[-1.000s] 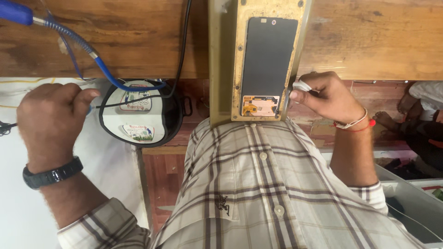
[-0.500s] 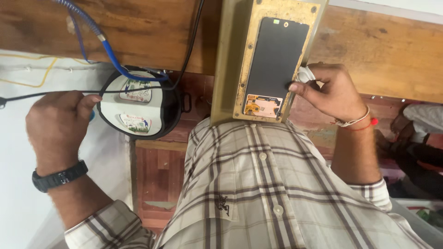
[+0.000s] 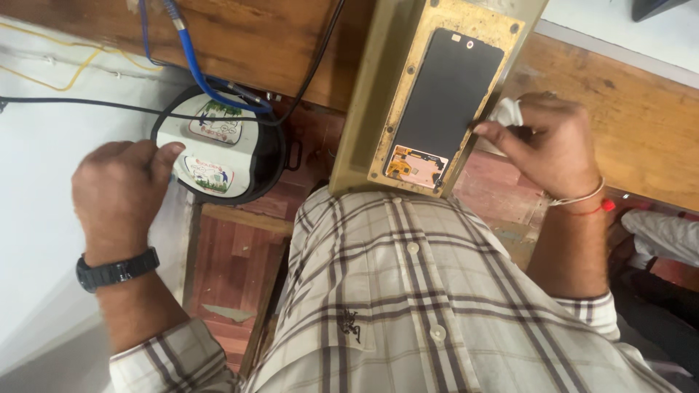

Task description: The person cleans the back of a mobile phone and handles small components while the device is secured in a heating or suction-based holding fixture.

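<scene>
The person wears a cream long-sleeved checked shirt point(image 3: 408, 306) with brown and grey stripes, pale round buttons down the front and a small dark embroidered mark on the chest pocket. A black chunky plastic wristwatch point(image 3: 116, 270) circles the left wrist; a thin white and red thread band point(image 3: 582, 202) circles the right wrist.

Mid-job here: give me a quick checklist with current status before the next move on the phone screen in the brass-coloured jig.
1. Dark screen panel seated flat in the brass-coloured jig: ok.
2. Right hand gripping the white cloth at the panel's edge: ok.
3. Left hand clear of the jig, resting at the round black-rimmed device: ok.
4. Blue hose and black cable off the panel: ok.
5. Panel surface clean: cannot tell.
6. Flex connector area undamaged: cannot tell.
</scene>
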